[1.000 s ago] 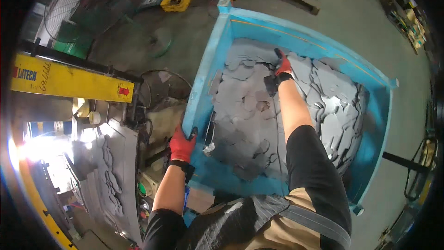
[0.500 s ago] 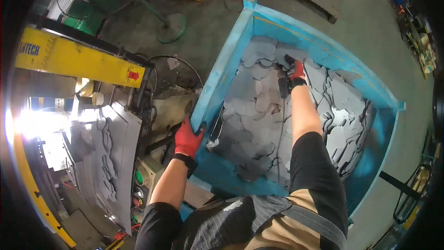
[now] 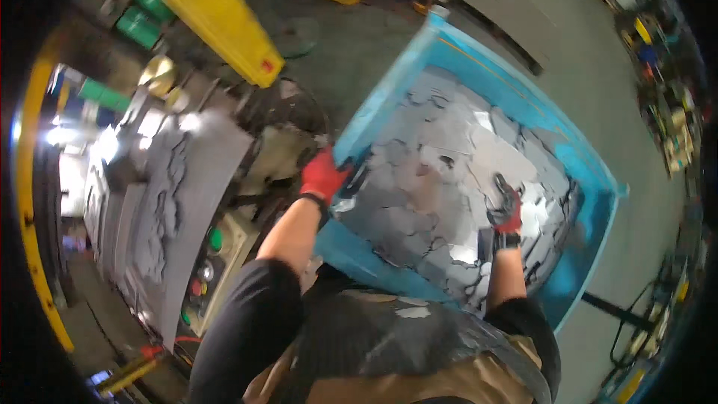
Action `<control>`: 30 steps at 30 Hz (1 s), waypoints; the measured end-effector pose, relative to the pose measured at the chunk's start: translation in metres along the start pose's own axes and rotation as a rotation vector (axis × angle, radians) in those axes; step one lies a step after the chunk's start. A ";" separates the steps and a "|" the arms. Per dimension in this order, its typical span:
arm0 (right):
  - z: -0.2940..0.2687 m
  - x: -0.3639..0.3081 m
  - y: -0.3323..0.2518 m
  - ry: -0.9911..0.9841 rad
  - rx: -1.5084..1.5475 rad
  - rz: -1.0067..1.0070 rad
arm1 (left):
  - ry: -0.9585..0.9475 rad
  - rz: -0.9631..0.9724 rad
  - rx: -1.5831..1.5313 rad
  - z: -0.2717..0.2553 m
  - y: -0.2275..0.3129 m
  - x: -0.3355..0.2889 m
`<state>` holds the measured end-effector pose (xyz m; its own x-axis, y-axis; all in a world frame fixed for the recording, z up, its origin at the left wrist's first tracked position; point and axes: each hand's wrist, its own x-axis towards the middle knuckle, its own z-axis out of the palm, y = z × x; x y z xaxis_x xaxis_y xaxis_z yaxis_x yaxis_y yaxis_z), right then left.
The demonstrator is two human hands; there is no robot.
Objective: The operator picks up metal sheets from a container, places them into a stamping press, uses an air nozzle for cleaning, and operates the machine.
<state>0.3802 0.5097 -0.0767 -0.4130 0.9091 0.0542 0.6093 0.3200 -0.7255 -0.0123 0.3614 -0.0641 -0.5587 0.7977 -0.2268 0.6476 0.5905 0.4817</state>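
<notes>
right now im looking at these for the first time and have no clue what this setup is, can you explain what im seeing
There's no robot here, just a person working with two gloved hands. The view comes from a fisheye camera worn on the head, looking down, so straight edges bend.

The left hand grips the edge of a blue bin. Inside lie many flat grey pieces, overlapping in layers. The right hand is over them; blur hides whether it holds anything.

To the left are a yellow beam and a panel with coloured buttons.
</notes>
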 end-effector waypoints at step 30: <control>0.216 -0.081 -0.390 -1.026 0.663 -0.114 | 0.674 -0.134 -0.776 -0.258 -0.436 -0.297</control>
<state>0.0299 0.2536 0.0537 -0.9653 0.1580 -0.2081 0.1965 -0.0858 -0.9767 -0.2628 -0.1643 0.0117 -0.9303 0.3563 0.0872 0.1805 0.2378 0.9544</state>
